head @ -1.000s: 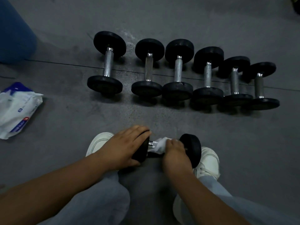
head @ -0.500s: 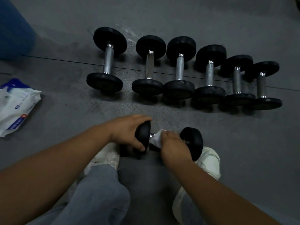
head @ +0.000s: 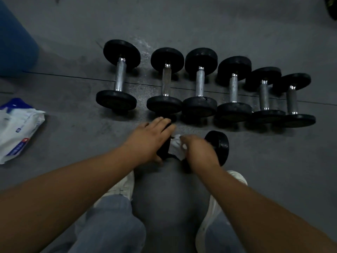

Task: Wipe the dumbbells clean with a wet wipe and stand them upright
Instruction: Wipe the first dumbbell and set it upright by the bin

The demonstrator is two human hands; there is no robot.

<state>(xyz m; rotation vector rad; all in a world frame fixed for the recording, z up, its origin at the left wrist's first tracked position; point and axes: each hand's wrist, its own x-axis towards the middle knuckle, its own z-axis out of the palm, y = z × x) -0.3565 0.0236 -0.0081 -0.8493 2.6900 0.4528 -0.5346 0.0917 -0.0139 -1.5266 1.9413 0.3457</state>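
The left hand [head: 149,139] hides the left head of a dumbbell [head: 219,145] and grasps it. The right hand [head: 198,150] is blurred, clenched round a white wet wipe [head: 177,147] on the covered handle. The dumbbell sits on the grey floor [head: 73,143] just beyond two white shoes [head: 122,187]. Farther off is a row of six dumbbells [head: 200,84] across a floor seam; whether they stand or lie is unclear. At left a wipes pack [head: 16,128] and a blue shape [head: 14,42] are both cut off.
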